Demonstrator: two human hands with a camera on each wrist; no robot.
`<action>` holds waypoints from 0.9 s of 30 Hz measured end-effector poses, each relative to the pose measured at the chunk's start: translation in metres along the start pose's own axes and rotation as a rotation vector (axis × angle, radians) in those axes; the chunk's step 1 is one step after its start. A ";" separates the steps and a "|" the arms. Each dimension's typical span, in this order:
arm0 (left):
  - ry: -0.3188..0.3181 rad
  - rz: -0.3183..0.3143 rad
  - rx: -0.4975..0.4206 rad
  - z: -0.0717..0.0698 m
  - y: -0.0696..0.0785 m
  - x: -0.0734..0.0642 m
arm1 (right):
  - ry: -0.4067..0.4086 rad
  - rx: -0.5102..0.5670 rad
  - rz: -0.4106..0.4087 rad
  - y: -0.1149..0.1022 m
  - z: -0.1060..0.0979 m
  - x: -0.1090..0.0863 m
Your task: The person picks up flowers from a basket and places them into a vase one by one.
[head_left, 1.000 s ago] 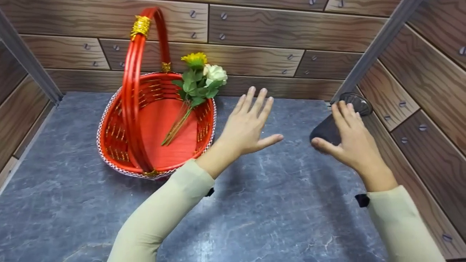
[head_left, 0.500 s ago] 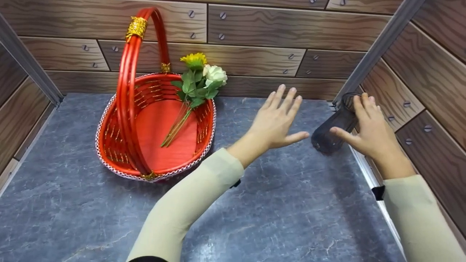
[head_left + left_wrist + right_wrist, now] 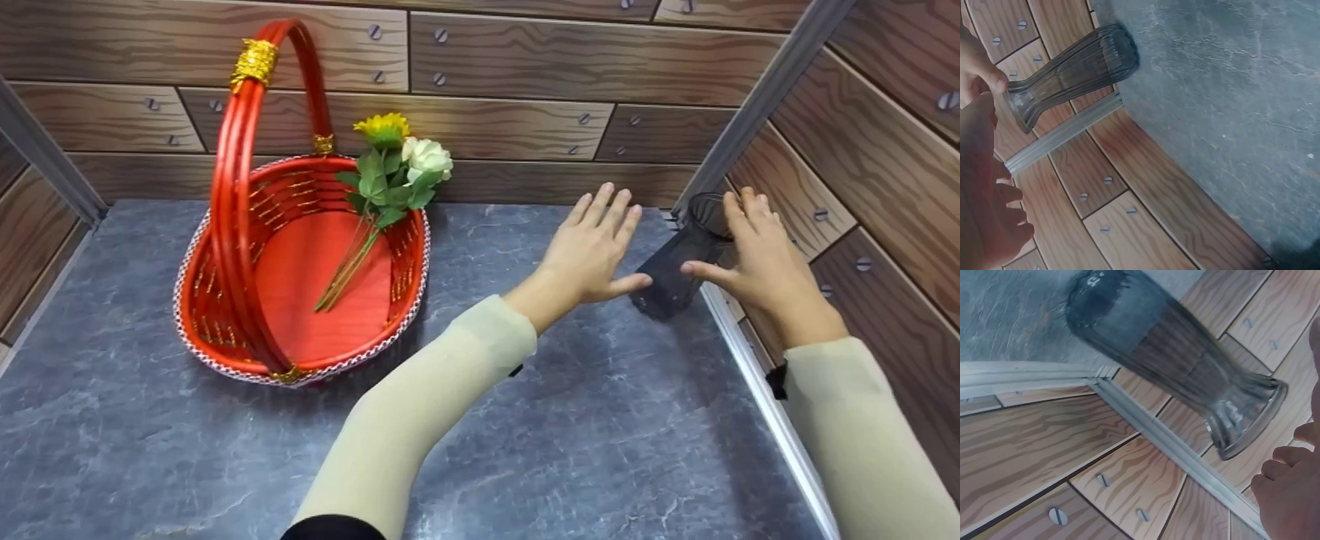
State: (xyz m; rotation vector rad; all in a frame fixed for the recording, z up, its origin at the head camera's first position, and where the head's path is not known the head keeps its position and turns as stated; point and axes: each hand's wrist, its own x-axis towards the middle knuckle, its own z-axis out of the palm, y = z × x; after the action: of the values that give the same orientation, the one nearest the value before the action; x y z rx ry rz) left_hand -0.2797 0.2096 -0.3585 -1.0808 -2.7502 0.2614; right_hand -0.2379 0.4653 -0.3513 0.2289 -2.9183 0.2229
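A dark see-through glass vase with a flared, ribbed mouth stands on the grey marbled tabletop at the back right corner. My left hand is on its left side, fingers straight and spread, thumb tip overlapping the vase's edge in the head view. On the other side, my right hand has straight fingers near the vase's mouth and its thumb out toward the body. Both wrist views show the vase whole, with gaps between it and the hands in the right wrist view. Neither hand grips anything.
To the left stands a red woven basket with a tall handle wrapped in gold. Inside it, a yellow flower and a white rose lean over the back right rim. Wood-patterned walls and a metal corner strip enclose the table.
My left hand has moved right, up to the vase. The right hand has shifted outward to the vase's right side. The head view has shifted slightly.
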 end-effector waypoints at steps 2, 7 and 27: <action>0.001 -0.008 0.004 -0.001 0.001 0.006 | -0.007 -0.010 0.007 0.004 -0.001 0.003; 0.003 -0.014 0.017 0.000 0.010 0.021 | -0.021 -0.013 0.029 0.016 -0.003 0.005; -0.024 -0.087 -0.078 0.023 0.034 0.075 | -0.151 0.084 0.109 0.050 0.012 0.023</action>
State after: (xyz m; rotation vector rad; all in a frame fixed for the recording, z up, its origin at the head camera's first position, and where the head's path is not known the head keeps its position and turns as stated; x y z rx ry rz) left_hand -0.3162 0.2835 -0.3809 -0.9789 -2.8420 0.1578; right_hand -0.2712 0.5090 -0.3649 0.1043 -3.0781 0.3614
